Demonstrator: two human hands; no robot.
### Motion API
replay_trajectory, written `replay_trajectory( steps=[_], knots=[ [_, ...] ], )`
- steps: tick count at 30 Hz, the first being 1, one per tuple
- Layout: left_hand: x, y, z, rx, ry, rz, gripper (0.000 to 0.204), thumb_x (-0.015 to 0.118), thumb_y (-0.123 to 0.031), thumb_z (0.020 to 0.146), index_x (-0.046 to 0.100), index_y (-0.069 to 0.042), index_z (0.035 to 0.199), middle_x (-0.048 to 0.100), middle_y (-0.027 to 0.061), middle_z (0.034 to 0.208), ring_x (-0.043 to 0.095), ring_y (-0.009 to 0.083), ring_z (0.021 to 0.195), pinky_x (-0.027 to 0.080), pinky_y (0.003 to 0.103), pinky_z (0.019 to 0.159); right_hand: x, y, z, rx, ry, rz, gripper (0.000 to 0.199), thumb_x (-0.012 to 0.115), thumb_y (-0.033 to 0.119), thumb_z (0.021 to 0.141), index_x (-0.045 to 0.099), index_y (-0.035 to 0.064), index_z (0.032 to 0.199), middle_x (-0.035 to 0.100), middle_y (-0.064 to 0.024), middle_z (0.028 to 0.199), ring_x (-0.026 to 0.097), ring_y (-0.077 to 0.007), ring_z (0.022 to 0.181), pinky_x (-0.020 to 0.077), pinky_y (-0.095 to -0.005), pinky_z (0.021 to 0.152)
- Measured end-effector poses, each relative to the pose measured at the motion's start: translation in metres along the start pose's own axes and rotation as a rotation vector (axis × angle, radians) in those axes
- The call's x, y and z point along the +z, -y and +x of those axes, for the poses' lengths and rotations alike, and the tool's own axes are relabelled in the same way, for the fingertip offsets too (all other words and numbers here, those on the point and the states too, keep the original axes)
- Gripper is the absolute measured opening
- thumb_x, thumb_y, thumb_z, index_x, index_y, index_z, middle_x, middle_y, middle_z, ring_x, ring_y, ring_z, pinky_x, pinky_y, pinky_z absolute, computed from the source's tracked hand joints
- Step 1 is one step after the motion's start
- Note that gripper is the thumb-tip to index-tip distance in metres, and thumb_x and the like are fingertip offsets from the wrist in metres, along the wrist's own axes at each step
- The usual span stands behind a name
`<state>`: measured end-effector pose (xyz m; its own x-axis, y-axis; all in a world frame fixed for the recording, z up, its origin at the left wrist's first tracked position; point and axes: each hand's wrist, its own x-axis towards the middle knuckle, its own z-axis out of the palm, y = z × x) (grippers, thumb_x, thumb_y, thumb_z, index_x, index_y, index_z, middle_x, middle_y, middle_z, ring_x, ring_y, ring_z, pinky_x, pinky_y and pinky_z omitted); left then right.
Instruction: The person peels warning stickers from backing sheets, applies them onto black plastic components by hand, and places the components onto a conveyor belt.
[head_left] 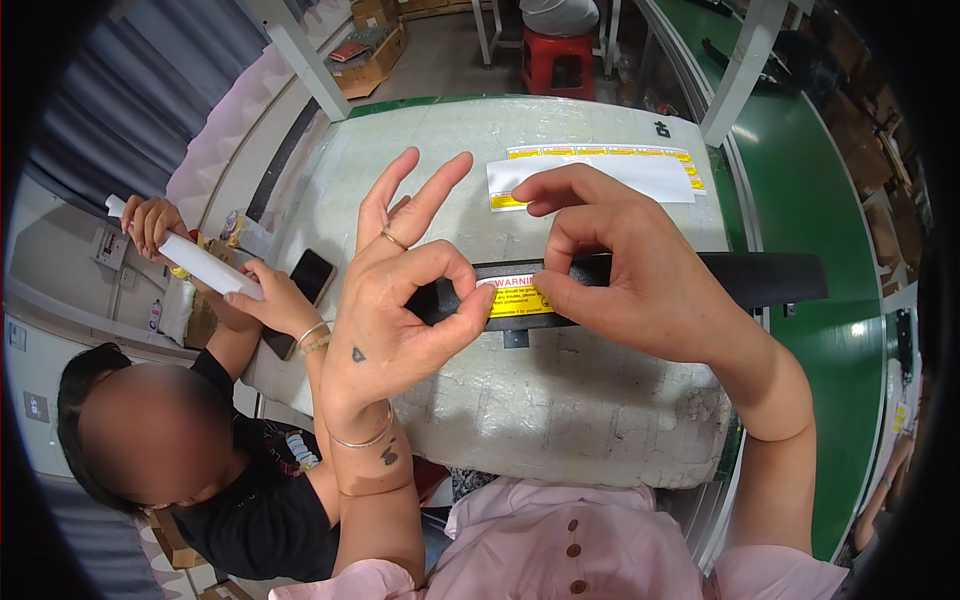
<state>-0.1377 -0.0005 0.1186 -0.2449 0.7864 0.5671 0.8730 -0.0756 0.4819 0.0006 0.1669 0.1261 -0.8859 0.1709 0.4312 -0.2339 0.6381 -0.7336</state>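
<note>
A small yellow-and-white label (pixel 515 297) is stretched between my two hands, level over a long black bar-shaped part (pixel 735 278). Thumb and index finger of my left hand (pixel 405 300) pinch its left end, the other fingers raised. At its right end, the thumb and index finger of my right hand (pixel 630 270) are closed on it. Whether the label touches the black part I cannot tell. Beyond my hands lie label sheets (pixel 505 204) with yellow labels, partly covered by a white sheet (pixel 600 175).
A wrapped, pale work table (pixel 450 130) bears all this. At the left, a co-worker (pixel 250 480) in black holds a white rolled or folded strip (pixel 205 265); near it lies a dark phone (pixel 312 275). White posts (pixel 745 75) rise at the far corners, beside a green surface (pixel 840 200).
</note>
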Motion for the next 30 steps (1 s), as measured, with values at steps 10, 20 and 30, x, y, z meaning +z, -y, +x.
replay_trajectory(
  steps=[10, 20, 30],
  knots=[
    [-0.0001, -0.0003, 0.0016, 0.008, 0.009, 0.016, 0.018, 0.073, -0.007, 0.064, 0.055, -0.007, 0.063, 0.05, 0.0159, 0.137, 0.028, 0.0419, 0.135, 0.03, 0.049, 0.103, -0.0017, 0.0009, 0.0005, 0.062, 0.055, 0.013, 0.014, 0.063, 0.005, 0.073, 0.055, -0.0017, 0.063, 0.055, -0.0172, 0.116, 0.057, -0.0274, 0.1, 0.0458, -0.0326, 0.082],
    [-0.0004, -0.0009, 0.0014, -0.009, 0.004, -0.014, 0.017, 0.072, -0.007, 0.063, 0.055, -0.007, 0.063, 0.05, 0.0162, 0.136, 0.029, 0.0421, 0.134, 0.028, 0.049, 0.105, -0.0011, 0.0021, 0.0015, 0.02, 0.018, 0.005, 0.016, 0.063, 0.006, 0.071, 0.056, -0.003, 0.06, 0.059, -0.0209, 0.111, 0.062, -0.0309, 0.09, 0.049, -0.0339, 0.076],
    [-0.001, -0.0011, 0.0011, 0.017, 0.006, -0.017, 0.017, 0.072, -0.006, 0.062, 0.055, -0.007, 0.062, 0.052, 0.0169, 0.135, 0.03, 0.0426, 0.133, 0.028, 0.049, 0.105, -0.0009, 0.0042, 0.0008, 0.013, 0.02, -0.002, 0.015, 0.064, 0.005, 0.071, 0.056, -0.003, 0.061, 0.059, -0.0202, 0.111, 0.062, -0.0306, 0.092, 0.0495, -0.0338, 0.075]
  ],
)
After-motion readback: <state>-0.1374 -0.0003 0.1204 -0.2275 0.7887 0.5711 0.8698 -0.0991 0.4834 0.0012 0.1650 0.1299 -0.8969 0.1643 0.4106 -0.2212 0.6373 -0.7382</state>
